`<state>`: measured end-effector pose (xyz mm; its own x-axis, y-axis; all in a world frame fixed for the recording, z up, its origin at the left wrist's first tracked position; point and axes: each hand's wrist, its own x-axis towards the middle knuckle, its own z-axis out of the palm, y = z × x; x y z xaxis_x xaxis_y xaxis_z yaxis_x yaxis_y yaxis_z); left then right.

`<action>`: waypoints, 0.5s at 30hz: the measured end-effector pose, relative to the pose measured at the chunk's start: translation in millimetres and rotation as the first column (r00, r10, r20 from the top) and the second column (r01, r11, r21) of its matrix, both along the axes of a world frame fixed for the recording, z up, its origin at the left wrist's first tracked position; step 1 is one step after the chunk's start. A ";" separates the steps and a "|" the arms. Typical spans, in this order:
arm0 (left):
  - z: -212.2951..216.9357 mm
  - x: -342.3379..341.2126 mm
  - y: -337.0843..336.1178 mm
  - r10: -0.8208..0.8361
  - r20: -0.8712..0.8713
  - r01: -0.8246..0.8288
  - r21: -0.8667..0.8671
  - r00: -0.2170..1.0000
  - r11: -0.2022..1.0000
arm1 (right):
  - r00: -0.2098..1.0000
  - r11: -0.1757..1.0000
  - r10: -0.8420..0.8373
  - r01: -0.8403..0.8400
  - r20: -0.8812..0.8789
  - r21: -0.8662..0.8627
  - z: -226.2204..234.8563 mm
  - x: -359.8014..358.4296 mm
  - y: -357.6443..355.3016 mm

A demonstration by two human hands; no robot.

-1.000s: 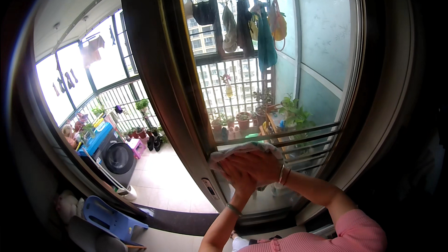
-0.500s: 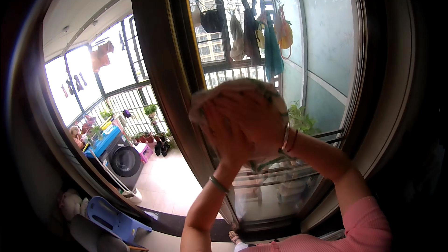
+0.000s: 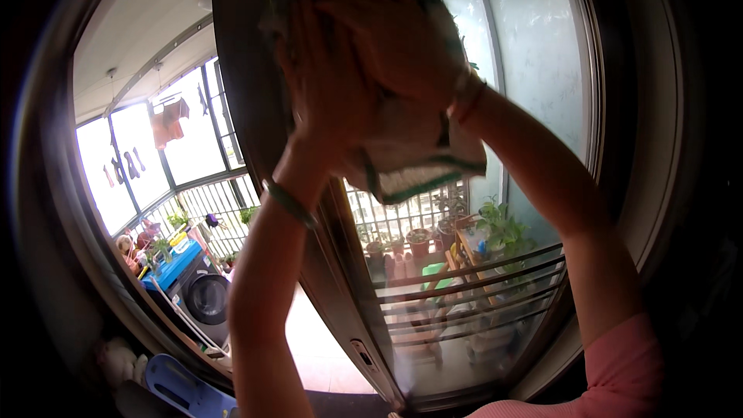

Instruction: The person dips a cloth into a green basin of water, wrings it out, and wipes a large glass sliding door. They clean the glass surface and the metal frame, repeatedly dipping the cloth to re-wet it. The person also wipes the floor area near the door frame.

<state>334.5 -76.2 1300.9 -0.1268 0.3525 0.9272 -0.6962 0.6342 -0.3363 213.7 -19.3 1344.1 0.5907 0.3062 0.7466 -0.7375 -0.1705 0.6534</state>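
High on the glass door [image 3: 534, 93], my left hand [image 3: 325, 70] and right hand [image 3: 395, 31] press flat on a green-edged cloth [image 3: 418, 162]; its dark frame [image 3: 255, 93] stands beside them, potted plants [image 3: 495, 228] and a washing machine [image 3: 205, 298] beyond.

I see the balcony floor [image 3: 317, 340] past the glass, carrying a washing machine [image 3: 203, 298], potted plants [image 3: 422, 241] and a blue plastic stool [image 3: 182, 387].
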 end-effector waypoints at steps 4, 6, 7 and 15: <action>74.5 5.0 -11.3 0.144 -0.023 -0.145 -0.122 0.989 0.982 | 0.999 0.980 0.036 -0.041 -0.030 -0.195 65.7 -0.3 -8.3; 97.3 7.0 -15.8 0.210 -0.047 -0.215 -0.167 0.976 0.962 | 1.000 0.976 0.020 -0.024 -0.021 -0.217 84.7 -1.3 -12.9; 107.7 8.1 -17.2 0.237 -0.055 -0.243 -0.194 0.970 0.950 | 1.000 0.973 0.011 -0.014 -0.017 -0.230 94.7 -1.4 -14.3; 196.5 13.2 -29.0 0.261 -0.088 -0.276 -0.301 0.961 0.913 | 0.995 0.982 -0.100 0.098 -0.001 -0.164 179.8 -3.0 -27.3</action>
<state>347.7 -105.1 1497.4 -0.2178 0.5791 0.7857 -0.8445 0.2917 -0.4491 210.7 -46.6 1523.9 0.6310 0.3635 0.6854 -0.7390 0.0127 0.6736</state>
